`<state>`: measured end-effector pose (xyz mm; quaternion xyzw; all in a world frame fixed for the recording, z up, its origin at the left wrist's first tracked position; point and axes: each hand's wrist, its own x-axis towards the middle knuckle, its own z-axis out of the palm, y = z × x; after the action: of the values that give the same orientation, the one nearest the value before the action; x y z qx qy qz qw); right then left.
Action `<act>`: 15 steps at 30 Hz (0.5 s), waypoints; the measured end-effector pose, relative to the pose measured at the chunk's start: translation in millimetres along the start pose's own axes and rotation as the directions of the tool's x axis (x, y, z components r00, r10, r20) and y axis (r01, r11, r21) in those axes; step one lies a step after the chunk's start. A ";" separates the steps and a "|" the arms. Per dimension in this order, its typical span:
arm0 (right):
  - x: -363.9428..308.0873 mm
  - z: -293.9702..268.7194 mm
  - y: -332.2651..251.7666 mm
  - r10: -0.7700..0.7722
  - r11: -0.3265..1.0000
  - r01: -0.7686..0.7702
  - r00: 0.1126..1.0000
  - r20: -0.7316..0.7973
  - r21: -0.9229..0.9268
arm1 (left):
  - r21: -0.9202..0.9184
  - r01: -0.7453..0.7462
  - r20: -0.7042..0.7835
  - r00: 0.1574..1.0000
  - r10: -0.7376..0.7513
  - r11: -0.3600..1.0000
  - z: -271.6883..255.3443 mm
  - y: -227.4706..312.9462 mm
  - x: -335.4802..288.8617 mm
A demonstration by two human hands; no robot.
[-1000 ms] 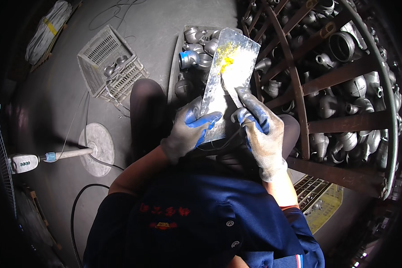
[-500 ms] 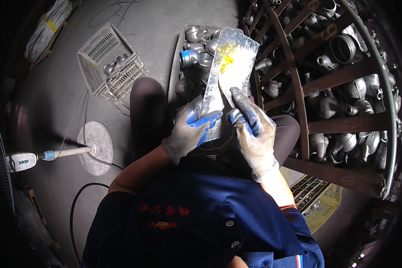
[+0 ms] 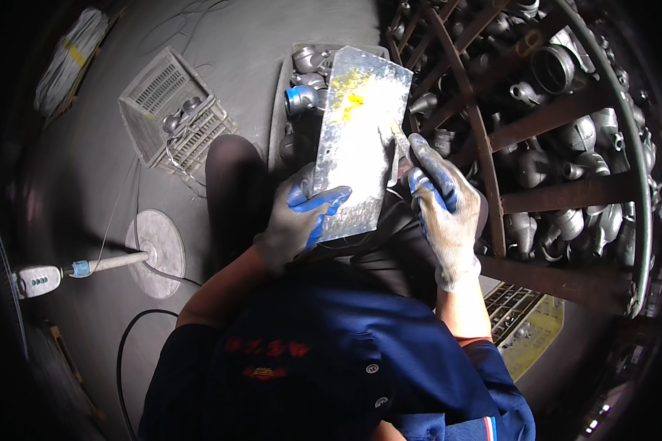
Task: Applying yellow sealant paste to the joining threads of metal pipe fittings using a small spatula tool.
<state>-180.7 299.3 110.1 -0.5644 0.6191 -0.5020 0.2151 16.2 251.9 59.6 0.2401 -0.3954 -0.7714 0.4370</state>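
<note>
A flat metal plate [image 3: 360,176] lies tilted over my lap, its lower left edge pinched by my left hand [image 3: 296,217]. Yellow paste [image 3: 351,103] is smeared on the upper part of it, and bright glare washes out its middle. My right hand [image 3: 447,213] is closed around a thin putty knife [image 3: 399,143], whose blade is at the plate's right edge. Whether the blade carries paste I cannot tell. Both hands wear grey knit gloves with blue palms. Beyond the plate, a grey bin [image 3: 278,110] holds metal castings, one with a blue collar [image 3: 299,100].
A rusty-barred metal cage [image 3: 493,184] full of grey castings rises close on my right. At left stand a grey plastic crate [image 3: 143,121] with a few castings inside and a round-based stand [image 3: 162,253] with a cable. A yellow crate [image 3: 541,338] sits low at right.
The putty knife and my right hand have moved right, from over the plate to its right edge. The plate has shifted slightly left and shows more of its face.
</note>
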 end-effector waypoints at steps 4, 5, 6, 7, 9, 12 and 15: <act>8.1 -7.2 7.3 -0.056 0.975 0.058 0.998 0.012 -0.215 | 0.059 0.126 -0.022 0.992 -0.125 0.990 -3.9 3.1 0.0; 8.8 -7.8 9.7 -0.076 0.956 0.081 0.997 0.030 -0.283 | 0.061 0.117 -0.016 0.993 -0.116 0.991 -8.3 -1.6 -0.6; 9.2 -7.8 11.6 -0.076 0.961 0.080 0.997 0.028 -0.264 | 0.063 0.107 -0.011 0.994 -0.107 0.992 -10.6 -4.0 -1.1; 9.8 -8.2 12.2 -0.074 0.961 0.078 0.997 0.024 -0.265 | 0.064 0.109 -0.008 0.994 -0.109 0.992 -10.7 -3.3 -1.3; 10.6 -8.8 12.8 -0.131 0.937 0.130 0.991 0.017 -0.325 | 0.036 0.110 0.026 0.994 -0.110 0.993 -10.1 -1.6 -1.3; 9.7 -8.8 5.0 -0.095 0.902 0.097 0.995 0.025 -0.422 | 0.144 0.146 -0.012 0.989 -0.146 0.979 -11.5 -3.3 1.3; 7.4 -13.1 5.8 -0.066 0.886 0.084 0.996 0.054 -0.457 | 0.083 0.120 -0.042 0.992 -0.117 0.989 -16.0 -7.2 -2.1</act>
<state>-196.4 296.6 112.6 -0.6319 0.6936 -0.3391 0.0677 25.3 249.5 44.6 0.2957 -0.4050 -0.7739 0.3869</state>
